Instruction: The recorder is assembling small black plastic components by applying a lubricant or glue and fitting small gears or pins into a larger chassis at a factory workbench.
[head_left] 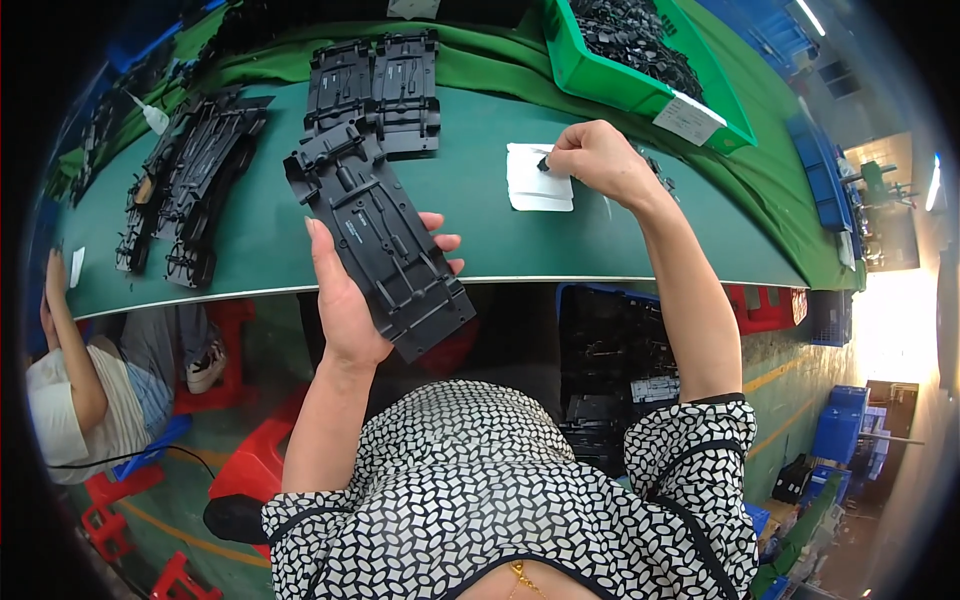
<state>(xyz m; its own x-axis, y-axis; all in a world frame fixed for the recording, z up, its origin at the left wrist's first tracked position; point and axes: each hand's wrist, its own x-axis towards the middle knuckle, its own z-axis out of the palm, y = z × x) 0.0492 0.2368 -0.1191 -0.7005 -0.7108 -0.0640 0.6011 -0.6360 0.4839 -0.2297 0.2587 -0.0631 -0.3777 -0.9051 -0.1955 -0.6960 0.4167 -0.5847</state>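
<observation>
Holding a black base (385,245) in the left hand (350,310), with the thumb along its left edge and fingertips showing past its right edge, closed only as far as its width allows. Tilting it, with its top end toward the left, above the near edge of the green table (500,245). Pinching a small black piece (543,164) in the fingertips of the right hand (605,165), drawn almost together, over a white pad (540,198); cannot tell whether touching the pad or lifted clear. Facing two similar bases (407,85) side by side farther back, and more such bases (205,175) to the left. Having a green box (570,65) of small black parts (640,45) beyond the right hand, with a white label (690,118) on its side. Sharing the table with another person (95,390) at the far left, near a white strip (77,267)
</observation>
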